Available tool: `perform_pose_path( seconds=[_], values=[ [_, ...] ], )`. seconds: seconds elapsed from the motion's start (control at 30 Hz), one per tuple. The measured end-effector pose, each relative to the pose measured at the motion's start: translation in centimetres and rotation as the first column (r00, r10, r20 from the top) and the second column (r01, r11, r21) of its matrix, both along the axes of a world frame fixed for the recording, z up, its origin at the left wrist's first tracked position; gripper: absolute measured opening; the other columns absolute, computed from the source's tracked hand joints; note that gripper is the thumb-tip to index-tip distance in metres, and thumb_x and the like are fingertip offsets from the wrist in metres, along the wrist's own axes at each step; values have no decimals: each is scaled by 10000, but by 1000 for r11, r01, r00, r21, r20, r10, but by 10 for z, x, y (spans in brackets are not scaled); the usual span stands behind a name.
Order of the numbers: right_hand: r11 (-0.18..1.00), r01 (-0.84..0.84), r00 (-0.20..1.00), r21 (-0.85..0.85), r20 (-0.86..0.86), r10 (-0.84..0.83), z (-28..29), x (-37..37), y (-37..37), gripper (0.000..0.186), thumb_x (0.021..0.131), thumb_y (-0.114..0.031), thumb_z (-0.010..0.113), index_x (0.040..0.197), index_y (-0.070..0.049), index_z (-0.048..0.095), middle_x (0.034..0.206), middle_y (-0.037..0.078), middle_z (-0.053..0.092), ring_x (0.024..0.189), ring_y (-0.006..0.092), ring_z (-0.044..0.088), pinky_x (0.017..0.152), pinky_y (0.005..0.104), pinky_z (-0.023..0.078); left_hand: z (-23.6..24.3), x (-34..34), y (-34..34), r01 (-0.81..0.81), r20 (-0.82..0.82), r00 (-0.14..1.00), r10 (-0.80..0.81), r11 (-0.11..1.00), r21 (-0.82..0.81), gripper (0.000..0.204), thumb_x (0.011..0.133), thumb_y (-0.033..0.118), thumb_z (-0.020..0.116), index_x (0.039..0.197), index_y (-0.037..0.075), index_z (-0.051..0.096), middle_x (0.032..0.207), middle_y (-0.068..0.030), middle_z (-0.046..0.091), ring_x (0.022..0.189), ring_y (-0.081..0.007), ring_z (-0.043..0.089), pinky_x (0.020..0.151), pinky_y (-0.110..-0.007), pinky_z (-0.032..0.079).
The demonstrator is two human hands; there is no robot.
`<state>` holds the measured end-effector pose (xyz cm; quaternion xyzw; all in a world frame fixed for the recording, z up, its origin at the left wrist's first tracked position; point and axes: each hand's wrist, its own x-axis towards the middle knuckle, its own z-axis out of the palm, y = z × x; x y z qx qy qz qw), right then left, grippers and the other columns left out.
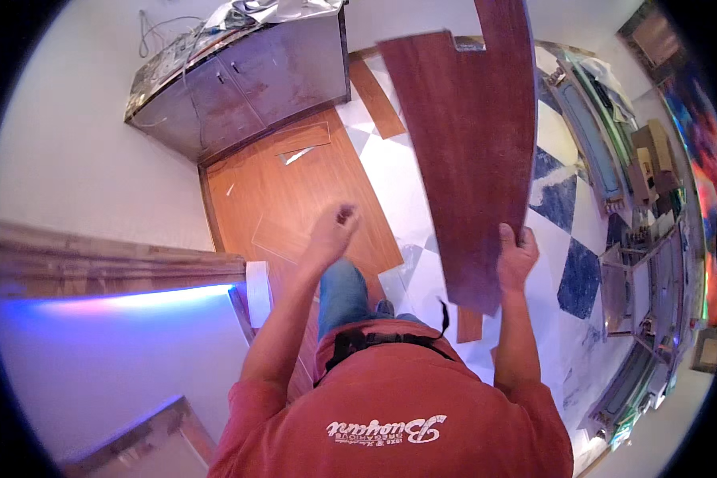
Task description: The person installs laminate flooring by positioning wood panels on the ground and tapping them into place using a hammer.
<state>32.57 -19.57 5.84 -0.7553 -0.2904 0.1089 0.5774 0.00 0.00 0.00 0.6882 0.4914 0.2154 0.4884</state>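
My right hand (518,256) grips the lower right edge of a long dark red-brown floorboard panel (474,151), thumb on its face. The panel stands tilted up in front of me, with a step cut into its far end. My left hand (332,236) is held out over the floor, fingers curled in. A small dark patch shows at its fingertips; what it is, if anything, I cannot make out. Below that hand lie orange-brown wooden floorboards (295,187), with a loose piece of board (303,138) and a pale scrap (297,156) on them.
A grey cabinet (243,84) with a cluttered top stands at the far left. A narrow orange plank (377,97) lies by its corner. Blue-and-white checked tiles (579,279) cover the floor on the right, beside stacked frames and panels (593,147). A wall end (119,267) juts in at left.
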Motion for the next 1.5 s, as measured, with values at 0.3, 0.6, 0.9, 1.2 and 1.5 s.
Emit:
perform_pose_path(
  seconds=[0.3, 0.6, 0.9, 1.2, 1.5],
  values=[
    [520, 318, 947, -793, 238, -216, -65, 24, 40, 430, 919, -366, 798, 912, 50, 687, 809, 217, 695, 750, 292, 647, 742, 453, 529, -283, 89, 81, 867, -52, 327, -944, 321, -381, 565, 858, 436, 787, 1222, 10, 710, 1162, -256, 729, 1055, -447, 699, 958, -506, 546],
    [547, 176, 967, -819, 39, -252, -111, -22, 269, 408, 941, -384, 779, 969, 21, 733, 876, 269, 720, 822, 471, 704, 737, 493, 550, -317, 10, 249, 829, 164, -423, -891, -453, -328, 352, 935, 329, 673, 1054, 6, 752, 1010, -227, 746, 974, -434, 710, 855, -539, 548],
    [340, 84, 993, -937, 48, -112, -261, 46, 415, 602, 1025, -531, 607, 916, 56, 685, 892, 335, 685, 886, 523, 672, 775, 563, 511, -257, 3, 437, 655, 452, -461, -764, -637, -407, 303, 962, 245, 572, 1006, 4, 751, 940, -238, 730, 881, -400, 701, 802, -543, 521],
    [384, -58, 986, -922, -113, -120, -679, 77, 525, 657, 1043, -560, 550, 851, 56, 676, 882, 334, 676, 849, 516, 656, 789, 535, 509, -677, 173, 688, 803, -127, 268, -955, 294, -519, 475, 1041, 484, 641, 1199, 41, 707, 954, -101, 735, 901, -201, 686, 849, -363, 558],
    [547, -66, 996, -835, -26, 81, -874, 106, 679, 679, 1032, -619, 524, 888, 22, 697, 940, 329, 695, 915, 519, 672, 826, 536, 521, -880, 189, 775, 353, 99, 917, -387, 669, -654, 429, 1075, 524, 577, 1030, 100, 622, 857, 13, 689, 723, -52, 601, 628, -239, 477]
  ],
)
